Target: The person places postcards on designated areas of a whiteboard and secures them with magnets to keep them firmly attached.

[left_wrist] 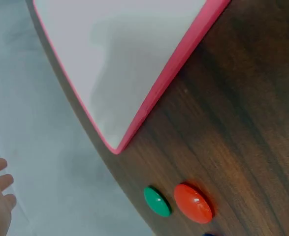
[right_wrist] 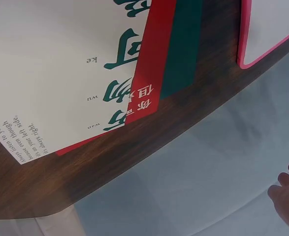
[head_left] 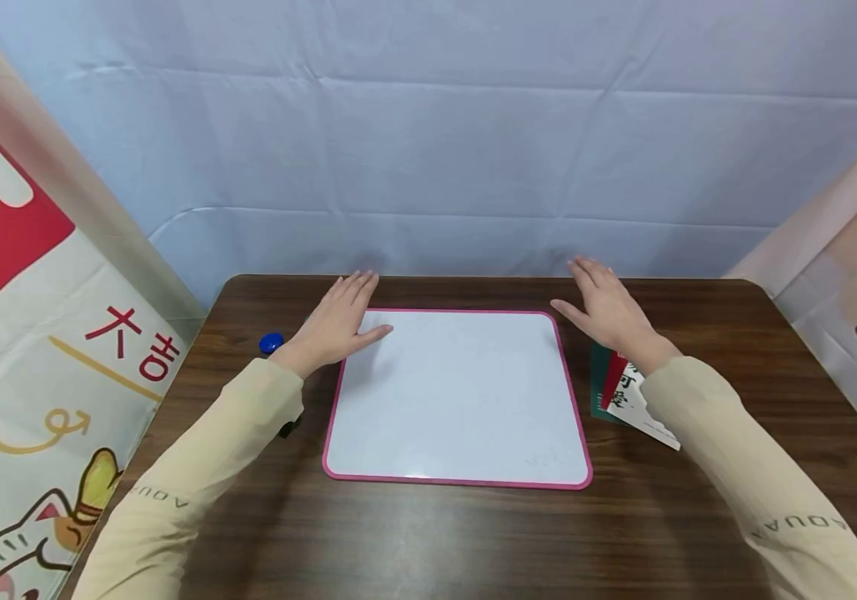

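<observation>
A whiteboard (head_left: pixel 458 396) with a pink rim lies flat on the dark wooden table. My left hand (head_left: pixel 334 325) is held above its far left corner, fingers straight and thumb spread, holding nothing. On the other side, my right hand (head_left: pixel 608 312) hovers past the board's far right corner with its fingers extended and nothing in it. Beneath the right forearm lie overlapping cards: a white one with black lettering (right_wrist: pixel 60 64), a red one (right_wrist: pixel 151 73) and a green one (right_wrist: pixel 183 54). In the left wrist view, a green round magnet (left_wrist: pixel 157 201) and a red round magnet (left_wrist: pixel 193 203) sit beside the board.
A blue round piece (head_left: pixel 272 342) lies left of the left wrist. Part of a small black object (head_left: pixel 288 427) shows by the left sleeve. A pale blue cloth (head_left: pixel 458 150) hangs behind the table, with printed cloths (head_left: pixel 46 375) at the sides.
</observation>
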{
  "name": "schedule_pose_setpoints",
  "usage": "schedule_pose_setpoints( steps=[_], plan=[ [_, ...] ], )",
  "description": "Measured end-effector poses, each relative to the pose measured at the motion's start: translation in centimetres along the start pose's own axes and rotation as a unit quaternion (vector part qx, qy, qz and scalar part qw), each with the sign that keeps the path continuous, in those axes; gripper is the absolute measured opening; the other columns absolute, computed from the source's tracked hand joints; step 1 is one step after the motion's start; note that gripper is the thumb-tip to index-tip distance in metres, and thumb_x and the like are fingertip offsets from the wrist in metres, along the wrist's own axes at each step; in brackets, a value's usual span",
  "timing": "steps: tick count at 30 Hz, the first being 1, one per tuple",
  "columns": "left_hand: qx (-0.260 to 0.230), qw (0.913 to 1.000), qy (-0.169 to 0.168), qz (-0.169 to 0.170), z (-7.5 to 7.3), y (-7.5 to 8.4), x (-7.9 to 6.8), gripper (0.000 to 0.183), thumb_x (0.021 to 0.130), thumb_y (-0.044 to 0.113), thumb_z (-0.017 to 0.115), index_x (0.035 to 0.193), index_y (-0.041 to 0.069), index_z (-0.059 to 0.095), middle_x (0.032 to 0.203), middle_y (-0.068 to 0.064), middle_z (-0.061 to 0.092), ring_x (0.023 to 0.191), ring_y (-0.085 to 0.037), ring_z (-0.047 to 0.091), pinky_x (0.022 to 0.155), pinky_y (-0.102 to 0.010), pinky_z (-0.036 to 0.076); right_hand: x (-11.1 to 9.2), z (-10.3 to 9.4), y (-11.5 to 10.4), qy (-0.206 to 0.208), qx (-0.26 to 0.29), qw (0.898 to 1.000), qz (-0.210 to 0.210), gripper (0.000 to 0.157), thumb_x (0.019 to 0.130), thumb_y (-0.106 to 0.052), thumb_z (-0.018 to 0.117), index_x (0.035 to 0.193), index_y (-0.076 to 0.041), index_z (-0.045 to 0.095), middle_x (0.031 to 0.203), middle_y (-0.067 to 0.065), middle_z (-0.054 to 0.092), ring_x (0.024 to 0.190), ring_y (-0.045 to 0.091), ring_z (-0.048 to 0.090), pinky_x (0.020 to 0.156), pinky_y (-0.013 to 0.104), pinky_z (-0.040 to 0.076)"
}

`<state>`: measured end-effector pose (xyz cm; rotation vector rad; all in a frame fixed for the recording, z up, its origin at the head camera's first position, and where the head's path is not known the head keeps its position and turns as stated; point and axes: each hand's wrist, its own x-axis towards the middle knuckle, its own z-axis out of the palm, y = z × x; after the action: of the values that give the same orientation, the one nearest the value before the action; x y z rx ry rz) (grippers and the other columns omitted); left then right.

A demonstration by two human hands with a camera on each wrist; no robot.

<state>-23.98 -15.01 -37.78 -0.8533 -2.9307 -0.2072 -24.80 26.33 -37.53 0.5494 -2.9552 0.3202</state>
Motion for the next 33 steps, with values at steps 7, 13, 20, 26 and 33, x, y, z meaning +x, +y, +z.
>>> schedule_pose_setpoints(
  steps=[7, 13, 20, 26, 33],
  plan=[
    [0.001, 0.9998, -0.004, 0.019, 0.5, 0.7, -0.8, 0.083, 0.089, 0.06, 0.036, 0.144, 0.001, 0.016, 0.149, -0.016, 0.018, 0.138, -0.03, 0.012, 0.111, -0.044, 0.007, -0.6, -0.1, 0.3, 0.002, 0.007, 1.0, -0.007, 0.074, 0.091, -0.045, 0.048, 0.141, 0.004, 0.024, 0.145, 0.023, 0.022, 0.135, 0.036, 0.015, 0.11, 0.046, 0.007],
    [0.005, 0.9996, -0.001, 0.028, 0.7, 1.4, -1.6, 0.084, 0.089, 0.061, 0.036, 0.144, 0.001, 0.018, 0.149, -0.016, 0.019, 0.138, -0.03, 0.012, 0.111, -0.044, 0.008, -1.1, -0.4, 0.0, 0.006, 0.018, 1.0, -0.013, 0.073, 0.091, -0.043, 0.05, 0.141, 0.004, 0.025, 0.145, 0.023, 0.022, 0.135, 0.036, 0.015, 0.11, 0.046, 0.007],
    [0.009, 0.9994, 0.002, 0.033, 0.8, 2.0, -2.4, 0.085, 0.087, 0.062, 0.038, 0.145, 0.003, 0.018, 0.149, -0.015, 0.02, 0.137, -0.029, 0.014, 0.111, -0.043, 0.008, -1.6, -0.5, -0.2, 0.01, 0.017, 1.0, -0.02, 0.073, 0.09, -0.044, 0.05, 0.14, 0.005, 0.026, 0.144, 0.024, 0.024, 0.134, 0.038, 0.017, 0.11, 0.047, 0.009],
    [0.004, 0.9995, 0.005, 0.031, 1.0, 2.4, -3.2, 0.085, 0.087, 0.061, 0.04, 0.144, 0.002, 0.019, 0.148, -0.017, 0.022, 0.137, -0.031, 0.015, 0.11, -0.045, 0.011, -2.1, -0.5, -0.1, 0.011, 0.012, 0.999, -0.029, 0.072, 0.091, -0.043, 0.05, 0.139, 0.006, 0.028, 0.143, 0.025, 0.026, 0.133, 0.039, 0.019, 0.109, 0.049, 0.011],
    [0.002, 0.9997, 0.002, 0.022, 1.1, 3.1, -4.2, 0.085, 0.087, 0.059, 0.043, 0.144, 0.001, 0.02, 0.148, -0.016, 0.023, 0.137, -0.031, 0.016, 0.11, -0.044, 0.01, -2.8, -0.7, 0.0, 0.002, 0.018, 1.0, -0.025, 0.072, 0.091, -0.043, 0.049, 0.14, 0.004, 0.027, 0.143, 0.024, 0.025, 0.133, 0.04, 0.018, 0.109, 0.049, 0.012]
  ],
)
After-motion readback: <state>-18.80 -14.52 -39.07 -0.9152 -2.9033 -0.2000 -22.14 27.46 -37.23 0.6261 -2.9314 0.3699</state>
